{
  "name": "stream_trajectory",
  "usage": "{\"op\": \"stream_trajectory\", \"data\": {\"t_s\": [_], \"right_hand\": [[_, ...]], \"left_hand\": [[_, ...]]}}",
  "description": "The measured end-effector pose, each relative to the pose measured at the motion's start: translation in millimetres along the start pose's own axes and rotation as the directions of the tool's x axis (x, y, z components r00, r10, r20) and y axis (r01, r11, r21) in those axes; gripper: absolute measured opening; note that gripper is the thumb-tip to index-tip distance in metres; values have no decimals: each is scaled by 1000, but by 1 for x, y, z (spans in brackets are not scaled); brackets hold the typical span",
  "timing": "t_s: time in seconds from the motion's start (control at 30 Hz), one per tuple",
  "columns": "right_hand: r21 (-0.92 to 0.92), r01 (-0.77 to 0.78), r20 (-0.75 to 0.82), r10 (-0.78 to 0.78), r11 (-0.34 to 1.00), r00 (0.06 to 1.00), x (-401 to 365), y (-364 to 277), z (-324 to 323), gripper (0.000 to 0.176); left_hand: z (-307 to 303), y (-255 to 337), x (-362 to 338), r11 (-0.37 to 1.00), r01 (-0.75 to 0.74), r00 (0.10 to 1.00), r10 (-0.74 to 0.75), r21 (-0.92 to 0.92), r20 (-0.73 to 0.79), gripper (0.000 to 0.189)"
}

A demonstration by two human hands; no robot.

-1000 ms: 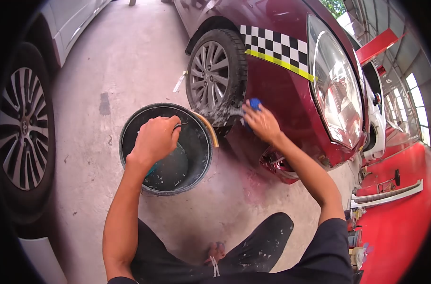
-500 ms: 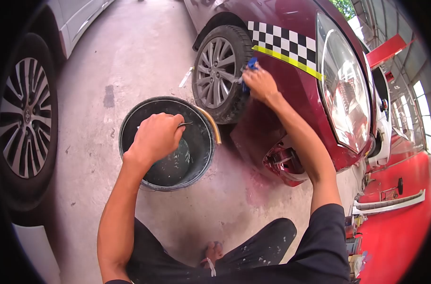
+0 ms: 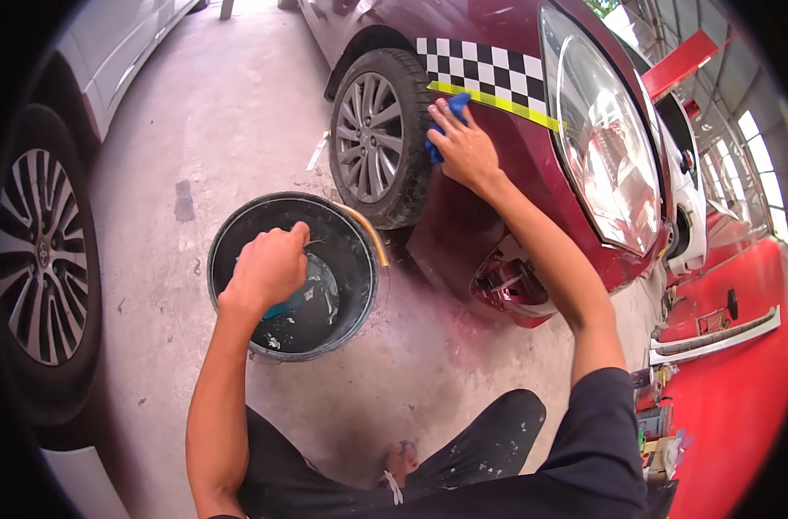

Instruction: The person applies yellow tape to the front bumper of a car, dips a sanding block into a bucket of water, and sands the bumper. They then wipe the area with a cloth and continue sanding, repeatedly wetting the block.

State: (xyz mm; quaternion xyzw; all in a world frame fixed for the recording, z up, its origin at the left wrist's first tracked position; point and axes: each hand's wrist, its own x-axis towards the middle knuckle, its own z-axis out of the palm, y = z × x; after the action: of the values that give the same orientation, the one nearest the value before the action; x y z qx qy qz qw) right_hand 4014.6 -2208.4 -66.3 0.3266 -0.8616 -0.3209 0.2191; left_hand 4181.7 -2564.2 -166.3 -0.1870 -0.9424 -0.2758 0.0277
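Note:
My right hand [image 3: 465,149] presses a blue cloth [image 3: 434,147] against the maroon bumper [image 3: 519,164], at its edge beside the front tyre. Its fingers lie over the cloth, just below a yellow tape strip [image 3: 498,105] and a black-and-white checkered band [image 3: 485,71]. Over the black bucket [image 3: 363,298], my left hand [image 3: 268,264] is closed with its back toward me. A thin dark edge shows past its fingertips; what it grips is mostly hidden. Below that hand, something teal [image 3: 283,306] shows inside the bucket, with pale residue on the bottom.
The maroon car's wheel [image 3: 369,134] stands behind the bucket, its headlight [image 3: 597,130] to the right. Another car's wheel [image 3: 46,255] is at the left. A white strip [image 3: 318,151] lies on the concrete floor. Car parts and cans line the red floor [image 3: 740,372] at the right.
My right hand was blurred and bunched with the cloth at the bumper edge; now its fingers spread flatter over it. My left hand stays over the bucket, slightly lower. The view has shifted a little.

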Motion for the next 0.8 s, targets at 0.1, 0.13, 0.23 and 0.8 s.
{"op": "stream_trajectory", "data": {"t_s": [0.1, 0.13, 0.23, 0.8], "right_hand": [[52, 189, -51, -187, 981, 981, -4, -11, 34, 35], [132, 222, 35, -229, 966, 973, -22, -22, 32, 35], [575, 53, 133, -158, 817, 978, -78, -71, 17, 52], [983, -126, 129, 17, -130, 992, 2, -340, 2, 70]], "left_hand": [[3, 12, -2, 999, -4, 997, 7, -32, 74, 20], [1, 13, -3, 999, -14, 996, 17, -31, 84, 20], [-10, 14, -10, 998, 32, 995, -27, -49, 98, 24], [10, -51, -9, 950, 312, 950, -312, 9, 1, 31]]}}
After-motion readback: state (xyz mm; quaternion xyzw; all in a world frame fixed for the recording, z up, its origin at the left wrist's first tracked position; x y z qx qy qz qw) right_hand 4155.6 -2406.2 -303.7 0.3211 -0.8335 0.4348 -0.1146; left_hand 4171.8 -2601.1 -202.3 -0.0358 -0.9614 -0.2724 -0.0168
